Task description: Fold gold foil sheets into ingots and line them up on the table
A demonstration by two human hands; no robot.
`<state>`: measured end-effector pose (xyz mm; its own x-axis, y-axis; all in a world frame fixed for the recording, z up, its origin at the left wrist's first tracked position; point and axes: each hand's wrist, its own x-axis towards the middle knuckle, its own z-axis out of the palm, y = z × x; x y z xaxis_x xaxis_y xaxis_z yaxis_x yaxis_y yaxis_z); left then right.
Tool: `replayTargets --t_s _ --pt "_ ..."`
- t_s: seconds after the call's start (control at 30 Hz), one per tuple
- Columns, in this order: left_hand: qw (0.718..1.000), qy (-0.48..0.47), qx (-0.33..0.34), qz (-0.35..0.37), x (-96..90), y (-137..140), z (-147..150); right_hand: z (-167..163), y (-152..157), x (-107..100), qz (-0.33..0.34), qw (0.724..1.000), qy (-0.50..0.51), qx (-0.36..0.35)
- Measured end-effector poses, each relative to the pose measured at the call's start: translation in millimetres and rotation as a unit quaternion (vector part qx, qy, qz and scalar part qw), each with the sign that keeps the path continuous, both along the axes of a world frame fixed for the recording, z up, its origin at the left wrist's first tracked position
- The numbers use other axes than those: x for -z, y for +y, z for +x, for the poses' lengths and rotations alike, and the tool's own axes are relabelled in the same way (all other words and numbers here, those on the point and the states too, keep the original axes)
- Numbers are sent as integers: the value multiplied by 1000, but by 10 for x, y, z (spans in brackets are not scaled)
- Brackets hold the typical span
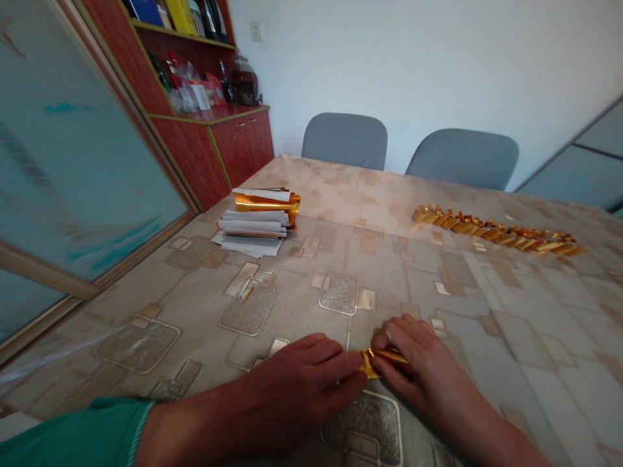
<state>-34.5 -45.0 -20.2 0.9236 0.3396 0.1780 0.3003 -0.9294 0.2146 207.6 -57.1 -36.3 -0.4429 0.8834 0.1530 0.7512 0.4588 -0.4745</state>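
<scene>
Between my two hands is a small folded piece of gold foil paper [370, 364], just above or on the patterned tablecloth. My left hand [321, 376] pinches its left end with the fingers closed. The other end is gripped by my right hand [406, 357], its fingers curled around the foil, so part of the piece is hidden. Farther off to the left lies a stack of gold-and-white foil sheets [257, 224], some rolled or curled. A long row of folded gold foil pieces [496, 230], nested together, rests at the far right.
The table [302, 292] has a patterned cover. Two grey chairs [345, 139] stand behind its far edge, against the white wall. At the left are a red-brown cabinet [238, 146] with bottles and boxes, and a frosted glass door [87, 149].
</scene>
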Motion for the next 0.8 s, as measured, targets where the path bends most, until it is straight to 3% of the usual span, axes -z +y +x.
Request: replayTargets --t_s 0.27,0.4,0.53,0.8 --pt "1000 -13 2 12 47 19 11 9 10 -14 35 999 -39 -2" --pt "1000 -19 1 7 71 29 10 -8 -31 -45 93 993 -74 17" --pt "1000 -22 0 4 74 35 8 -31 -130 2 133 985 -108 -9" --pt "1000 -21 0 -8 110 44 -3 57 -324 32 146 983 -106 -33"
